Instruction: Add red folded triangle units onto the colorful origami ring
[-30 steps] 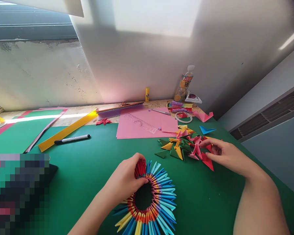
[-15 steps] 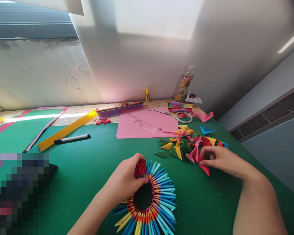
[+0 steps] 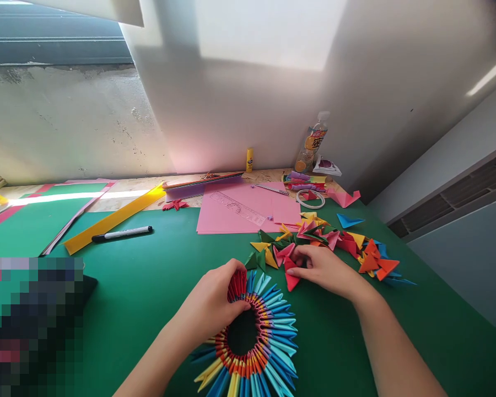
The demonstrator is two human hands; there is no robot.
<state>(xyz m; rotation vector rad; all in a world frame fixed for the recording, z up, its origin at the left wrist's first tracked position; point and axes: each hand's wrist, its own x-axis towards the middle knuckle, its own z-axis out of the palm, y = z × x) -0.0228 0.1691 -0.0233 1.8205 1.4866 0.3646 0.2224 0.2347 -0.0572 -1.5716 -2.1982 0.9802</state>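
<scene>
A ring of folded paper pieces (image 3: 268, 336), striped red, orange, yellow and blue, lies on the green mat (image 3: 149, 275) in front of me. My left hand (image 3: 213, 303) grips its far rim, fingers curled over a red section. My right hand (image 3: 322, 267) pinches a red folded paper triangle (image 3: 291, 280) just right of the ring's top. Behind that hand lies a loose pile of coloured paper triangles (image 3: 326, 242), spreading out to the right.
Pink paper sheets (image 3: 240, 212) with a clear ruler lie beyond the pile. A black marker (image 3: 122, 234) and a yellow strip (image 3: 113, 220) lie to the left. A glue stick (image 3: 249, 159), a bottle (image 3: 312, 140) and a tape ring (image 3: 310, 198) stand near the wall.
My right hand has taken a red triangle from the pile and carried it left toward the ring. The left hand has stayed on the ring.
</scene>
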